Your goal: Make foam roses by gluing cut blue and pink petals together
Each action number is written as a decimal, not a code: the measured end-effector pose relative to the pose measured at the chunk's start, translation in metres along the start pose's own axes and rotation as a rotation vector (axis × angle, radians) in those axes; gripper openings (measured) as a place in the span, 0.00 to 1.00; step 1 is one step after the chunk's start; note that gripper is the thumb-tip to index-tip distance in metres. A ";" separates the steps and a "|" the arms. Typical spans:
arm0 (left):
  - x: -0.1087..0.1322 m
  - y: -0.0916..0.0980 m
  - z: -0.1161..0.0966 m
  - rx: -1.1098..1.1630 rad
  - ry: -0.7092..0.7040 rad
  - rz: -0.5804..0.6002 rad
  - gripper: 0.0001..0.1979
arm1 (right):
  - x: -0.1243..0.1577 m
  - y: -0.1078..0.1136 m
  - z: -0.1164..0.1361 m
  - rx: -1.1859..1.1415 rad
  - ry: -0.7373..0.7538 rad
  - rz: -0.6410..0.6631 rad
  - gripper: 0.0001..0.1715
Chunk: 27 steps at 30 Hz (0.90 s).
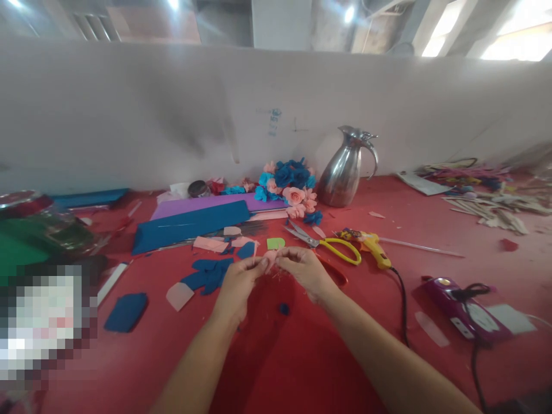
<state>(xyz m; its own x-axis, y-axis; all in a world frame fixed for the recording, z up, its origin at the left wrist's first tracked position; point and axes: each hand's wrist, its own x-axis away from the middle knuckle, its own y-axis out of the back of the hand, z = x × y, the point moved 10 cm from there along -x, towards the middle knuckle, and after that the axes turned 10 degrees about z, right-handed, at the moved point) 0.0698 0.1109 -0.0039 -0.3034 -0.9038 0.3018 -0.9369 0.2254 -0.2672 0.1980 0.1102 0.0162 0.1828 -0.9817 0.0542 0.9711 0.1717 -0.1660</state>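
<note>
Between the fingertips of both hands is a small pink paper piece [271, 260], with thin strands showing below it. My left hand [241, 282] pinches its left side, and my right hand [304, 270] pinches the right. Just beyond lies a light green paper petal [276, 243]. Dark blue paper petals [209, 275] are heaped to the left, with a pink petal [180, 295] beside them. Scissors with yellow handles [340, 250] lie open past my right hand. A tiny dark blue scrap [284, 309] rests below the hands on the red table [276, 368].
Paper flowers [293, 184] and a metal jug [345, 169] stand near the wall. A yellow glue gun [377, 250] with a black cord lies right, near a purple power strip [468, 310]. Blue sheets [192, 226] lie back left; a jar [47, 221] stands far left.
</note>
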 end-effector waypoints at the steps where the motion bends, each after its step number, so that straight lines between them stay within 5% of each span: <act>1: 0.000 -0.001 0.001 0.029 0.006 0.012 0.18 | 0.000 0.001 -0.001 0.002 -0.003 -0.011 0.07; 10: 0.001 0.018 -0.007 0.074 -0.018 -0.116 0.20 | -0.001 0.021 -0.017 -0.070 -0.099 -0.176 0.08; 16: 0.001 0.022 -0.012 -0.043 -0.057 -0.126 0.17 | 0.001 0.037 -0.014 -0.076 -0.063 -0.317 0.21; 23: 0.001 0.009 -0.005 -0.123 0.018 -0.015 0.17 | -0.003 -0.005 -0.006 0.005 -0.026 0.064 0.13; 27: 0.001 0.002 -0.008 -0.207 0.006 0.054 0.17 | -0.003 -0.007 -0.005 0.014 -0.002 0.094 0.12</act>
<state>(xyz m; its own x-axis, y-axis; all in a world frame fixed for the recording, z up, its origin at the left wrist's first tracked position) 0.0661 0.1139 0.0033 -0.3546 -0.8862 0.2982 -0.9347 0.3439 -0.0894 0.1895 0.1115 0.0121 0.2739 -0.9609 0.0409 0.9516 0.2646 -0.1563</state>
